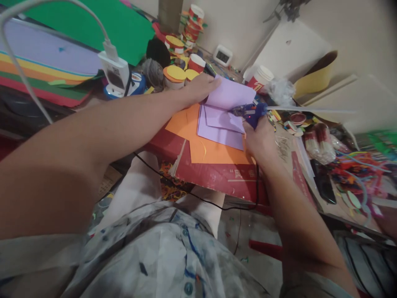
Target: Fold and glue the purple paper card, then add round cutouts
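Glue gun [256, 114], blue, is located right of the centre of the frame, with a white glue stick [310, 109] extending from its rear toward the right. Right hand [259, 138] is closed around the grip; the nozzle points left, at the purple papers. Left hand [203, 87] is clamped on the upper-left edge of the raised purple sheet [231, 93], which is tilted up above the lower purple sheets [220, 130]. Those lie on orange paper [214, 151], itself on a red board [214, 178] at the centre of the frame. Black cord [229, 208] loops below the board's near edge. White digital clock [222, 55] and yellow-topped paper drums [174, 75] occupy the upper centre. White charger [114, 72] with a cable plugged in is noted at upper left, beside green sheet [93, 25]. Brushes [319, 142] in clear wrap lie at right.
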`<state>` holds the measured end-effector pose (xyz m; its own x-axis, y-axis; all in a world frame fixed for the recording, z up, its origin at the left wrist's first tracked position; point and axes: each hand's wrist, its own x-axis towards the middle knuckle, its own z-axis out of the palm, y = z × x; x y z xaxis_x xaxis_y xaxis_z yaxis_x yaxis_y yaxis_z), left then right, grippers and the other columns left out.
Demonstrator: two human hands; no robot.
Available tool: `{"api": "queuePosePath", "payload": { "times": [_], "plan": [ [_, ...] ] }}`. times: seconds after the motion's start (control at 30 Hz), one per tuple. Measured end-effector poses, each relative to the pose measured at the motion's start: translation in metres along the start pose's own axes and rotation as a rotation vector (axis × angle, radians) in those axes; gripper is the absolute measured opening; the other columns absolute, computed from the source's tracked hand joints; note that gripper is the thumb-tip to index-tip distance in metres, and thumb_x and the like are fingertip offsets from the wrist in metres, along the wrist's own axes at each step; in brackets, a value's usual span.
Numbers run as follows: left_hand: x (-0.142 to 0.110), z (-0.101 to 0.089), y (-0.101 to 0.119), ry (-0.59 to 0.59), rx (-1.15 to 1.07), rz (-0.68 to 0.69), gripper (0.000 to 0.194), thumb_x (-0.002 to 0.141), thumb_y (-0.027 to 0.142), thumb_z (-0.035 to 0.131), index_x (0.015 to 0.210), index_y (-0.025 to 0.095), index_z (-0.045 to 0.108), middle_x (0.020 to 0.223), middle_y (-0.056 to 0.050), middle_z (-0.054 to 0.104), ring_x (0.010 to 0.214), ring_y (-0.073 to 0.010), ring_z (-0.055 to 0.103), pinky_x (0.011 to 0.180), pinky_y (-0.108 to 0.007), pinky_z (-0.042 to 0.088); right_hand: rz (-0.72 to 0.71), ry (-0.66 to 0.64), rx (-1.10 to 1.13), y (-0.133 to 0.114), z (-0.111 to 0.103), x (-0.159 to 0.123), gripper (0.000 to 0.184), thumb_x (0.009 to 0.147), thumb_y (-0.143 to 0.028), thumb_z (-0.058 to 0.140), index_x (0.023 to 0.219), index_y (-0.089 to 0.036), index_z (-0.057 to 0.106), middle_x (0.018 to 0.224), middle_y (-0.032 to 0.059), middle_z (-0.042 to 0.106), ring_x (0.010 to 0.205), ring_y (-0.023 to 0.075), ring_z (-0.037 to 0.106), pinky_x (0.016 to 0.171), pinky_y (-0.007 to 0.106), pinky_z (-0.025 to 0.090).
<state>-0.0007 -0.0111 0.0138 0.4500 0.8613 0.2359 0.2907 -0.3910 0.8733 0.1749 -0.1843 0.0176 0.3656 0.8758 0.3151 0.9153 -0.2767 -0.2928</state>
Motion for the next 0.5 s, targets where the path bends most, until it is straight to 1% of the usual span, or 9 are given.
{"api": "queuePosePath", "payload": {
  "times": [0.07, 0.17, 0.23, 0.27, 0.33, 0.4, 0.5],
  "plan": [
    [0.000, 0.000, 0.000, 0.003, 0.008, -0.006, 0.060, 0.115, 0.036, 0.051, 0.058, 0.024, 0.038, 0.066, 0.002, 0.036, 0.068, -0.0124, 0.032, 0.067, -0.035, 0.022, -0.011, -0.016, 0.008, -0.010, 0.000, -0.005, 0.043, 0.100, -0.030, 0.058, 0.139, -0.014, 0.063, 0.130, 0.0260, 0.074, 0.126, 0.0420, 0.071, 0.109, 0.058, 0.054],
    [0.000, -0.002, 0.000, 0.010, 0.004, -0.015, 0.060, 0.114, 0.038, 0.050, 0.057, 0.024, 0.037, 0.064, 0.002, 0.036, 0.067, -0.0128, 0.033, 0.067, -0.036, 0.022, -0.144, -0.067, 0.042, -0.027, 0.004, -0.016, 0.043, 0.101, -0.031, 0.057, 0.141, -0.017, 0.062, 0.129, 0.0227, 0.075, 0.127, 0.0403, 0.071, 0.109, 0.055, 0.055],
    [0.000, -0.003, -0.001, 0.001, -0.012, -0.010, 0.057, 0.114, 0.038, 0.049, 0.060, 0.024, 0.039, 0.064, 0.002, 0.039, 0.068, -0.0130, 0.035, 0.067, -0.036, 0.024, -0.198, -0.065, 0.059, -0.028, 0.007, -0.019, 0.042, 0.101, -0.033, 0.056, 0.140, -0.019, 0.062, 0.130, 0.0213, 0.075, 0.129, 0.0397, 0.070, 0.109, 0.055, 0.056],
    [0.000, -0.003, -0.002, -0.004, -0.021, -0.004, 0.055, 0.114, 0.038, 0.048, 0.061, 0.025, 0.041, 0.065, 0.002, 0.041, 0.068, -0.0134, 0.036, 0.068, -0.036, 0.025, -0.196, -0.050, 0.065, -0.024, 0.006, -0.019, 0.042, 0.101, -0.033, 0.056, 0.140, -0.019, 0.063, 0.129, 0.0211, 0.075, 0.128, 0.0396, 0.070, 0.108, 0.055, 0.056],
    [0.000, -0.003, -0.004, -0.014, -0.028, 0.005, 0.053, 0.113, 0.039, 0.049, 0.062, 0.025, 0.042, 0.066, 0.001, 0.044, 0.070, -0.0144, 0.038, 0.069, -0.036, 0.026, -0.134, -0.005, 0.071, -0.009, 0.002, -0.017, 0.042, 0.099, -0.034, 0.056, 0.136, -0.018, 0.065, 0.126, 0.0222, 0.076, 0.121, 0.0400, 0.072, 0.104, 0.056, 0.057],
    [0.000, -0.004, -0.005, -0.013, -0.016, 0.005, 0.055, 0.112, 0.040, 0.051, 0.060, 0.025, 0.040, 0.066, 0.001, 0.042, 0.070, -0.0148, 0.037, 0.069, -0.036, 0.024, -0.039, 0.025, 0.061, 0.008, -0.006, -0.014, 0.042, 0.098, -0.038, 0.057, 0.132, -0.016, 0.067, 0.121, 0.0248, 0.077, 0.115, 0.0422, 0.074, 0.100, 0.058, 0.058],
    [0.000, -0.003, -0.005, 0.002, 0.010, 0.003, 0.058, 0.112, 0.042, 0.051, 0.059, 0.025, 0.035, 0.067, 0.001, 0.037, 0.069, -0.0140, 0.034, 0.069, -0.037, 0.021, 0.048, 0.026, 0.034, 0.025, -0.020, -0.018, 0.048, 0.098, -0.047, 0.059, 0.130, -0.013, 0.068, 0.120, 0.0282, 0.076, 0.114, 0.0455, 0.073, 0.099, 0.061, 0.057]
  ]
}}
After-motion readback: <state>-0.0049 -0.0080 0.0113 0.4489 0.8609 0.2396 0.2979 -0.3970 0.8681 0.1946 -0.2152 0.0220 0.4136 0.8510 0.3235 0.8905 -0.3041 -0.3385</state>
